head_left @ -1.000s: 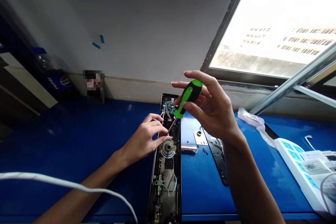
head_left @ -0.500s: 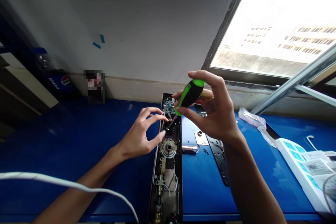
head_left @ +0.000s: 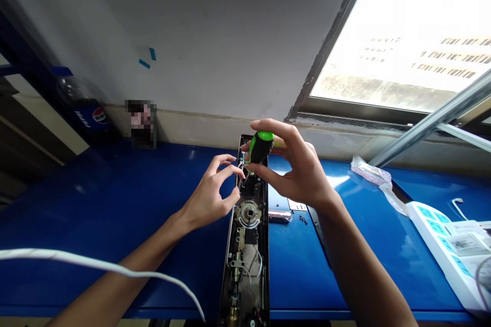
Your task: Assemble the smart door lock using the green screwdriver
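Note:
A long black housing [head_left: 251, 260] lies open lengthwise before me, showing a round metal mechanism [head_left: 249, 214], brass parts, white wires and a partly covered circuit board. My right hand [head_left: 297, 166] grips a green-and-black screwdriver [head_left: 261, 148] over the housing's upper part. Its shaft slants down into the housing; the tip's exact contact is hard to make out. My left hand [head_left: 210, 194] is at the housing's left edge, its thumb and fingers curved and apart, close to the screwdriver's shaft. Nothing visible is held in it.
Small dark screws [head_left: 303, 219], a wrapped cylinder [head_left: 280, 216] and a metal plate [head_left: 297, 205] lie right of the housing. Farther right is a white power strip [head_left: 437, 245]. A white cable [head_left: 95, 264] crosses the left foreground. A cola bottle [head_left: 86, 104] stands back left.
My right hand has moved left and slightly down, bringing the screwdriver more upright over the housing. My left hand stays almost in place, its fingers still apart.

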